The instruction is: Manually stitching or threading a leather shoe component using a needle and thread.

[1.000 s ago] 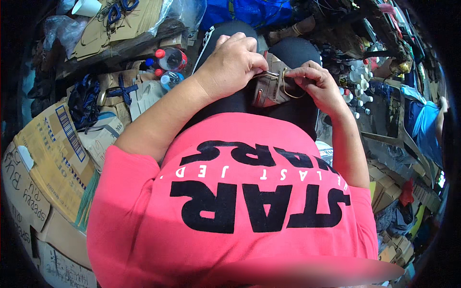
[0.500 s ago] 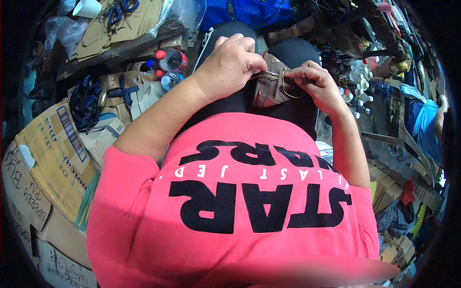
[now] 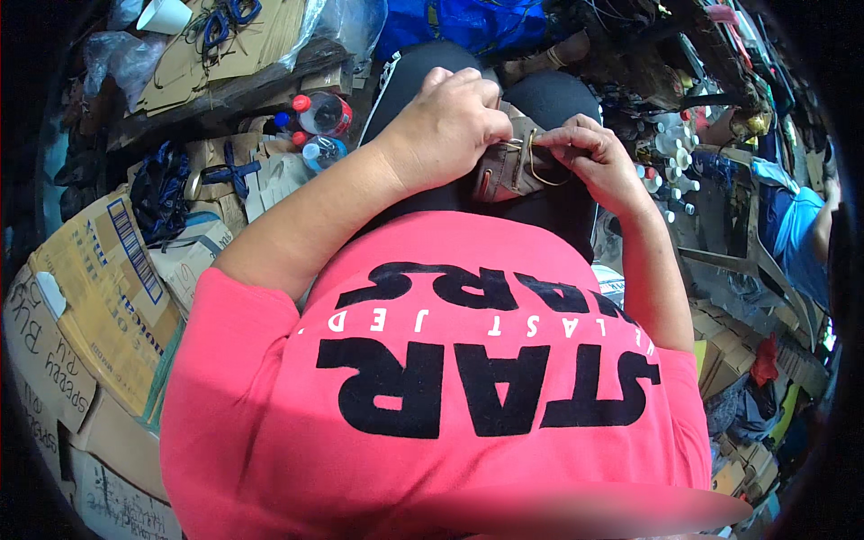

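Observation:
On my dark-trousered lap rests a brown leather shoe upper (image 3: 506, 175), its opening turned toward the far side. A thin tan lace (image 3: 533, 167) runs across its top and hangs in a loop by its right edge. My left hand (image 3: 453, 121) is closed over the upper's left side, fingertips pinched at the lace near the middle; its fingers hide part of the leather. At the right edge, the thumb and forefinger of my right hand (image 3: 594, 160) pinch the lace, with the other fingers curled.
Plastic bottles (image 3: 322, 117) stand left of my knees, and several more with white caps (image 3: 670, 148) sit to the right. Cardboard boxes (image 3: 99, 297) are piled at the left. Flat cardboard sheets (image 3: 220, 58) lie on a bench at the far left. Blue sheeting (image 3: 459, 25) lies beyond my knees.
My left hand has shifted slightly right and closer to the lace, covering more of the upper. The right hand has stayed nearly still.

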Available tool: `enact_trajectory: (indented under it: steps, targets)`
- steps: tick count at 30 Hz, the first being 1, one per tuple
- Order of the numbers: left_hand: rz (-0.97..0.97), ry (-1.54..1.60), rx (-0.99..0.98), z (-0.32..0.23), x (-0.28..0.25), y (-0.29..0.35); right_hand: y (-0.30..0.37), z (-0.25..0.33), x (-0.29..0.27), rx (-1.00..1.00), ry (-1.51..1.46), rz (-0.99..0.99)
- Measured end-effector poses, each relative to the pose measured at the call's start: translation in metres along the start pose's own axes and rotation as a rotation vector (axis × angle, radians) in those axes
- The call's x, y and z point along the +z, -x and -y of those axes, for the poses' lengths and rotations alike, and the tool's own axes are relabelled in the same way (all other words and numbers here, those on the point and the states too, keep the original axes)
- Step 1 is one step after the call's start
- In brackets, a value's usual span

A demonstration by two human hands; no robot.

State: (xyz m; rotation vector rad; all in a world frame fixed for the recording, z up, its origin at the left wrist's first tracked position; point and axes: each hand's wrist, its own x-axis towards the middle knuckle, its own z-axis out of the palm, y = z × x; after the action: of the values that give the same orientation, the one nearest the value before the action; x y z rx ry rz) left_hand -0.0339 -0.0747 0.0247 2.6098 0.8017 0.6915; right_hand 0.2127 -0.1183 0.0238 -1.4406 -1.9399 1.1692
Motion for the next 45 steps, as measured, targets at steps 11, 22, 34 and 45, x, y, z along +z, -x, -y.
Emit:
enact_trajectory:
  steps: [11, 22, 34, 45]
  targets:
    - [0.030, 0.273, -0.014, 0.035, 0.015, 0.006, -0.001, -0.009, 0.004, -0.050, 0.025, -0.023]
    - [0.011, 0.306, 0.007, 0.035, 0.019, 0.002, 0.001, -0.006, 0.011, -0.119, 0.089, -0.127]
    - [-0.047, 0.216, -0.172, 0.011, 0.027, 0.001, -0.004, -0.004, 0.034, -0.005, 0.188, -0.270]
    - [-0.046, 0.240, -0.153, 0.021, 0.012, 0.013, 0.009, -0.004, 0.003, 0.018, 0.040, -0.205]
